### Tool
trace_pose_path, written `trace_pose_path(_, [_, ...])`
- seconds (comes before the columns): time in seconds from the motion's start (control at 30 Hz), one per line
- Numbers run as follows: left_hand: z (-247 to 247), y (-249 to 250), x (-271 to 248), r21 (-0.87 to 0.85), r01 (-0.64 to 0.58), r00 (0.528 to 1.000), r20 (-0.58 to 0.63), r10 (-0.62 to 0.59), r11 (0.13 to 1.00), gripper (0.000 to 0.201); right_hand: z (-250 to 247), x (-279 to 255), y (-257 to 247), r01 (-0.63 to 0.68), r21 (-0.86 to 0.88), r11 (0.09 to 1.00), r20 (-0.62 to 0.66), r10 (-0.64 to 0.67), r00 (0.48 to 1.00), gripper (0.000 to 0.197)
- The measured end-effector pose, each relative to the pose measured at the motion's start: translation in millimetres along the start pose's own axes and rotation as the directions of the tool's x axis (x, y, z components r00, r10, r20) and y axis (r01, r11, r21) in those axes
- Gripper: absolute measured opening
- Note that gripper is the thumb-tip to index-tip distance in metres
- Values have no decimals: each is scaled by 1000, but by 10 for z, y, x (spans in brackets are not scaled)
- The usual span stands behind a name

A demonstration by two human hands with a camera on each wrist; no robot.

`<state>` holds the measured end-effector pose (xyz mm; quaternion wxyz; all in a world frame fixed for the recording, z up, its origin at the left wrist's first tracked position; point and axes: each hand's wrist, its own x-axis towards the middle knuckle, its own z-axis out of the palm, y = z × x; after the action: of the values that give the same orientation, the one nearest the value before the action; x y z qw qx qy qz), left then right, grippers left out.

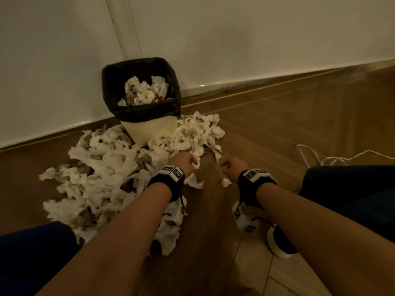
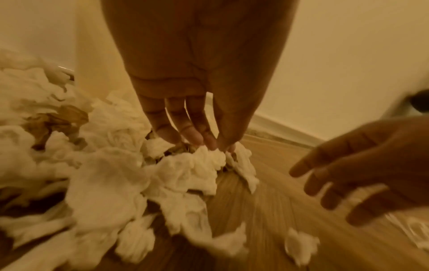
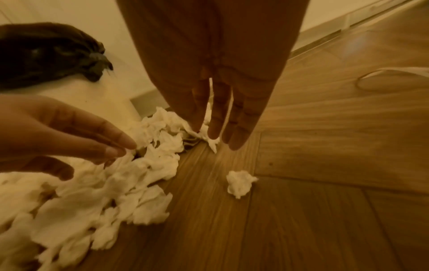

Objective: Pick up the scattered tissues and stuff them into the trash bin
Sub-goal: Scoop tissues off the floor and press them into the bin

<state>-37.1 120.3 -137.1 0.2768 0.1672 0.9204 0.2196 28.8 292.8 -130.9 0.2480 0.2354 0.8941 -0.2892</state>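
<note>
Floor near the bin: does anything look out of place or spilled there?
Yes. Crumpled tissues lie heaped on the floor around the bin, which already holds tissues. One small wad sits apart near the right hand.

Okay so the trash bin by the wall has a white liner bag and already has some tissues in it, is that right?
Not quite: the trash bin by the wall has a black liner bag, not white, as the head view shows. It does already hold some tissues.

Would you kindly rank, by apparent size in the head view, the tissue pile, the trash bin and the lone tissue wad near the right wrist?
1. tissue pile
2. trash bin
3. lone tissue wad
</note>
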Motion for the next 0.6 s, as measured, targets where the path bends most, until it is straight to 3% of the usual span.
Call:
trace_pose_path(0.1, [185, 21, -45, 169, -18, 997, 71, 6, 985, 23, 148, 70, 95, -28, -11, 1000, 22, 28, 999, 28])
trace_pose_path(0.2, [381, 11, -93, 242, -11, 999, 43, 0, 970, 31, 280, 159, 148, -48, -84, 995, 29, 51, 998, 32])
trace_pose_path(0.37, [620, -65, -161, 198, 129, 985, -138, -102, 972, 33, 500, 225, 206, -59, -194, 979, 47, 70, 996, 38])
trace_pose_path(0.47, [677, -124, -162, 164, 202, 976, -114, -185, 966, 36, 600, 237, 241, -53, -175, 983, 52, 64, 997, 36])
trace_pose_path(0.6, [739, -169, -118, 177, 188, 982, -32, -186, 966, 34, 680, 229, 255, -16, -198, 980, 57, 28, 998, 30])
